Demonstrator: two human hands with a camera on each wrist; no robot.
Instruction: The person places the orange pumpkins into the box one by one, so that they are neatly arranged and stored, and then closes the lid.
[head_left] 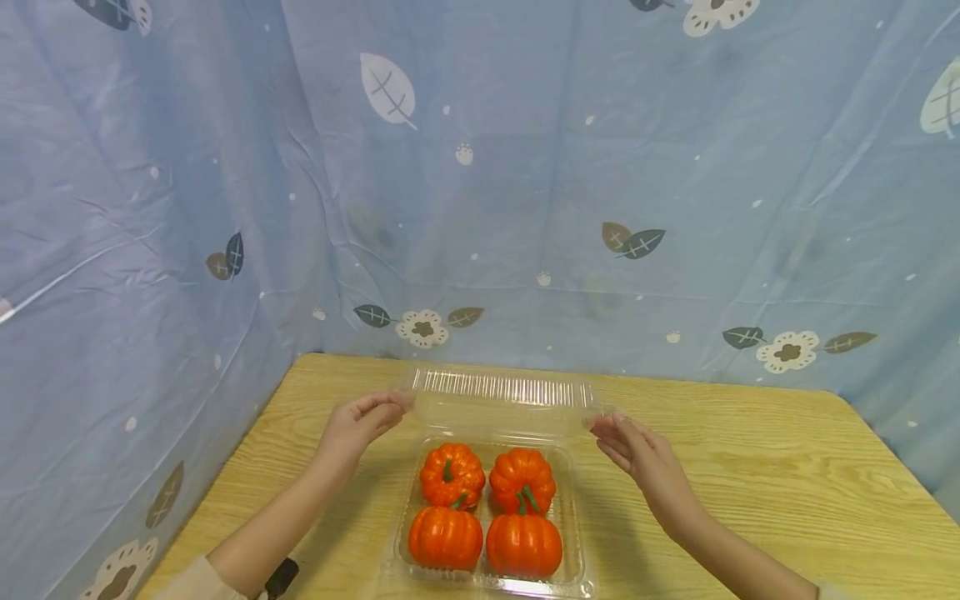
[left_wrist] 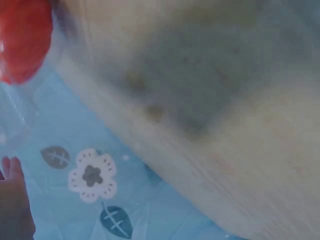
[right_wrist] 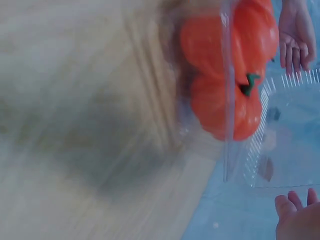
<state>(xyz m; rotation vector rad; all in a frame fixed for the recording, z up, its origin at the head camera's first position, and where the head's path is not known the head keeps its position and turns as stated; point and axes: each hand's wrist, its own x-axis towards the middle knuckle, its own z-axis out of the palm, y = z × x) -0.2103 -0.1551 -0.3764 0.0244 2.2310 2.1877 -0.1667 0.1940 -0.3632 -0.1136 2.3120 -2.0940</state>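
Note:
A clear plastic clamshell container point(head_left: 577, 542) lies on the table with its lid point(head_left: 502, 417) raised at the back. Several small orange pumpkins point(head_left: 446, 537) with green stems fill its base in two rows. My left hand point(head_left: 367, 421) pinches the lid's left corner between thumb and fingertips. At the opposite corner, my right hand point(head_left: 645, 458) pinches the lid's edge, its other fingers spread a little below. In the right wrist view, the ribbed lid point(right_wrist: 290, 135) spans the space between the left hand point(right_wrist: 297, 40) and the right hand point(right_wrist: 300, 217).
The container rests on a light wood-grain table point(head_left: 750, 475). A blue curtain point(head_left: 525, 208) with leaf and flower prints hangs behind the table and along its left side. A small black object point(head_left: 281, 577) shows beside the left forearm.

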